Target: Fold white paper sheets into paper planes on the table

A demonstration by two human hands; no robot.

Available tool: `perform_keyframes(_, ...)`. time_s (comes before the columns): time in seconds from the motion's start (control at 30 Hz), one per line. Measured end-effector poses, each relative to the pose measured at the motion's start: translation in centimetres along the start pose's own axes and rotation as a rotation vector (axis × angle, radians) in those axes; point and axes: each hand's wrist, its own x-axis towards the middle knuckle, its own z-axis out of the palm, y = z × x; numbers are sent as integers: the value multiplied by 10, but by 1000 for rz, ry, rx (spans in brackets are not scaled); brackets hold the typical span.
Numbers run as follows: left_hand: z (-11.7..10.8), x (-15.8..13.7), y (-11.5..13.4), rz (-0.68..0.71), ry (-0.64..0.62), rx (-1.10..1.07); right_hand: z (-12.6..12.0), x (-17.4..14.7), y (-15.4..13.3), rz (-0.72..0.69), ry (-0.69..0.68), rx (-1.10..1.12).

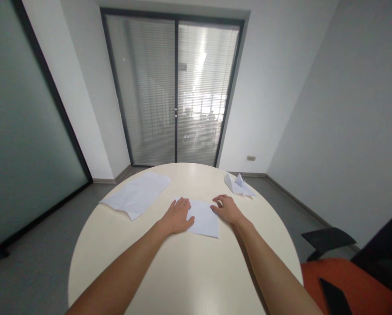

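A small sheet of white paper (203, 220) lies on the round table in front of me. My left hand (179, 215) rests flat on its left side, fingers stretched and thumb apart. At the sheet's right edge is my right hand (226, 209), its fingers bent with a gap between thumb and forefinger. The thumb and fingertips are close to the upper right corner; whether they touch the paper I cannot tell. No paper shows pinched in either hand.
The round cream table (183, 280) carries a larger creased white sheet (140, 192) at the back left. Folded white paper (239, 185) stands at the back right edge. An orange chair (343, 280) with black armrests is close on the right. A glass door (174, 92) with blinds lies beyond.
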Motion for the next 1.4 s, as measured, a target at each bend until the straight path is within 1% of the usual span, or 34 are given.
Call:
perform_keyframes(0.13, 3, 0, -1, -28, -26, 38, 3, 1, 6, -53, 9, 49)
perform_keyframes(0.3, 7, 1, -4, -44, -37, 54, 4, 2, 8, -67, 16, 86)
perform_keyframes(0.43, 7, 2, -4, -47, -47, 52, 3, 1, 3, -48, 30, 135)
perform_keyframes(0.53, 6, 1, -4, -40, -41, 52, 0, -1, -5, -36, 5, 213)
perform_keyframes(0.63, 6, 1, -4, -38, -36, 51, -3, -3, -12, -65, -25, 307)
perform_keyframes(0.73, 7, 1, -4, -35, -30, 51, -4, -4, -15, -89, -9, 359)
perform_keyframes(0.9, 7, 1, -4, -41, -32, 45, -4, -3, -16, -91, 11, 367)
perform_keyframes(1.1, 6, 1, -2, -44, -24, 62, -5, -2, -20, -141, 15, 382)
perform_keyframes(1.4, 6, 0, -1, -56, -23, 85, -9, -4, -27, -160, 20, 362)
